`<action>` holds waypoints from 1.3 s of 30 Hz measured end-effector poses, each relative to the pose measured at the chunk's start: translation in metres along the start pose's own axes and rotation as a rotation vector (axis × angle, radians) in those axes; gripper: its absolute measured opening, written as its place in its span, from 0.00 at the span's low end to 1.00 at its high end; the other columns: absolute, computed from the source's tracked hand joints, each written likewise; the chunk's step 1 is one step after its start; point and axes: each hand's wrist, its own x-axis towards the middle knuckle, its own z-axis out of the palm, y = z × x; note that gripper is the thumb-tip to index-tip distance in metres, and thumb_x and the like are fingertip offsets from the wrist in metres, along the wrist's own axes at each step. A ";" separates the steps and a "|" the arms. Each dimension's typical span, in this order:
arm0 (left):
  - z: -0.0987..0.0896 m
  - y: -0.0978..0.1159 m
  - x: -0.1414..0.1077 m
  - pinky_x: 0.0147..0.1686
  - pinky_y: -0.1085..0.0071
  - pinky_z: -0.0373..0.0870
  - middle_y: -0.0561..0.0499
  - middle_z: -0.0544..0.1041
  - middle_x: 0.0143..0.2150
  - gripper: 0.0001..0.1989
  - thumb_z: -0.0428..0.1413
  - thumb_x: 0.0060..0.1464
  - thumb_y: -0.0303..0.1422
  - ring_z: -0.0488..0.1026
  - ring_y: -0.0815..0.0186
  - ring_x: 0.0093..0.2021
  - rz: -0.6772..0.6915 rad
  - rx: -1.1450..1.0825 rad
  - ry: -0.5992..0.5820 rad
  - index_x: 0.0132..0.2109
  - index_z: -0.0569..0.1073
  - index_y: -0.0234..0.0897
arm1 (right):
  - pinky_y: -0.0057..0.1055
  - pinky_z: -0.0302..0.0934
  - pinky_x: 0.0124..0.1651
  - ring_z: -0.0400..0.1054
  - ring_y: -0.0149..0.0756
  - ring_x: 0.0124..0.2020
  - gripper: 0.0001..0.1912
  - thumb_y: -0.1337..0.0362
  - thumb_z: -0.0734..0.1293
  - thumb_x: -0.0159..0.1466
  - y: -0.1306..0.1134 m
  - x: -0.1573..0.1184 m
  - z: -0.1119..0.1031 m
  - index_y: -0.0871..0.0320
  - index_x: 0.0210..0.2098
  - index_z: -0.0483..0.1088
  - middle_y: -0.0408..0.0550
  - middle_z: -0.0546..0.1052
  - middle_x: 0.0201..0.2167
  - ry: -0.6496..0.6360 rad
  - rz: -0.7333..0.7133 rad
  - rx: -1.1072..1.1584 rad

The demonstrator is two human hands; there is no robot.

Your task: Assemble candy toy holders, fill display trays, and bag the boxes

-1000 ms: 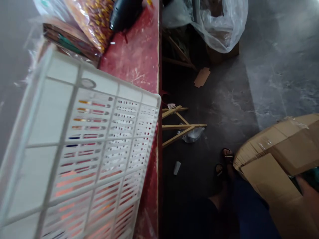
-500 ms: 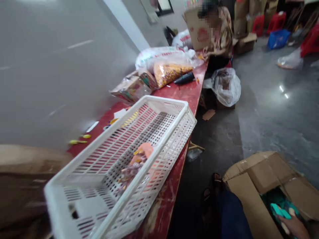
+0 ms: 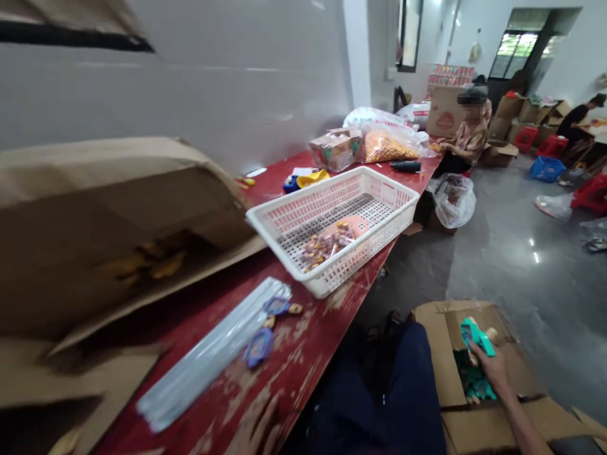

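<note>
My right hand (image 3: 493, 370) is closed around turquoise plastic pieces (image 3: 478, 338) with cream-coloured ends, above an open cardboard box (image 3: 439, 360). More turquoise pieces (image 3: 477, 382) lie inside that box. My left hand (image 3: 256, 430) rests with its fingers apart at the near edge of the red table (image 3: 289, 360), holding nothing. Ahead of it on the table are two purple plastic pieces with tan ends, a nearer one (image 3: 259, 346) and a farther one (image 3: 277, 306). A stack of clear plastic bags (image 3: 213, 354) lies beside them.
A white plastic basket (image 3: 327, 284) holds small wrapped items (image 3: 327, 246). A large cardboard box (image 3: 118, 202) with yellow pieces stands at left. Farther along are a bag of orange pieces (image 3: 386, 148) and a seated person (image 3: 469, 136). A plastic-lined bin (image 3: 453, 202) stands beside the table.
The view has swung left and drawn back, bringing the bags, purple pieces and my left hand into sight. My right hand has lifted the turquoise pieces up out of the box.
</note>
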 end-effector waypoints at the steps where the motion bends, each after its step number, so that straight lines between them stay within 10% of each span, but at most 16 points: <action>1: -0.002 -0.004 -0.008 0.50 0.62 0.82 0.48 0.79 0.60 0.28 0.52 0.65 0.34 0.79 0.56 0.57 0.006 0.007 0.045 0.71 0.64 0.54 | 0.46 0.73 0.32 0.75 0.51 0.27 0.25 0.39 0.75 0.42 -0.017 -0.009 0.011 0.53 0.27 0.78 0.47 0.76 0.22 -0.117 -0.059 -0.011; 6: -0.016 0.005 -0.035 0.54 0.58 0.80 0.40 0.83 0.53 0.20 0.48 0.68 0.35 0.81 0.55 0.53 -0.308 -0.042 0.059 0.60 0.76 0.39 | 0.52 0.73 0.51 0.77 0.53 0.43 0.35 0.38 0.75 0.51 -0.096 -0.054 0.092 0.58 0.47 0.79 0.55 0.80 0.41 -0.485 -0.500 -0.248; 13: -0.025 0.022 -0.044 0.58 0.56 0.79 0.41 0.83 0.51 0.16 0.49 0.70 0.36 0.80 0.57 0.54 -0.613 -0.214 0.266 0.54 0.78 0.36 | 0.54 0.63 0.66 0.55 0.64 0.71 0.30 0.48 0.74 0.59 -0.200 -0.130 0.247 0.60 0.55 0.75 0.66 0.53 0.73 -0.833 -1.381 -0.591; 21: -0.066 0.009 -0.080 0.54 0.60 0.79 0.43 0.83 0.50 0.14 0.50 0.69 0.32 0.80 0.59 0.51 -0.749 -0.125 0.409 0.54 0.78 0.36 | 0.57 0.61 0.63 0.58 0.66 0.68 0.29 0.49 0.69 0.66 -0.240 -0.173 0.367 0.57 0.62 0.70 0.67 0.52 0.73 -0.806 -1.585 -0.779; 29: -0.093 -0.028 -0.077 0.71 0.37 0.51 0.30 0.65 0.72 0.28 0.51 0.66 0.36 0.60 0.40 0.73 -1.157 0.217 0.254 0.69 0.66 0.26 | 0.66 0.55 0.67 0.42 0.71 0.76 0.44 0.47 0.68 0.66 -0.229 -0.179 0.413 0.54 0.75 0.53 0.65 0.34 0.78 -0.818 -1.598 -0.617; 39: -0.079 0.014 -0.150 0.65 0.45 0.62 0.33 0.69 0.70 0.23 0.43 0.71 0.36 0.61 0.45 0.73 -1.306 0.328 0.173 0.61 0.75 0.31 | 0.61 0.50 0.71 0.41 0.58 0.77 0.38 0.50 0.63 0.71 -0.208 -0.190 0.401 0.55 0.75 0.52 0.60 0.41 0.79 -0.865 -1.587 -0.533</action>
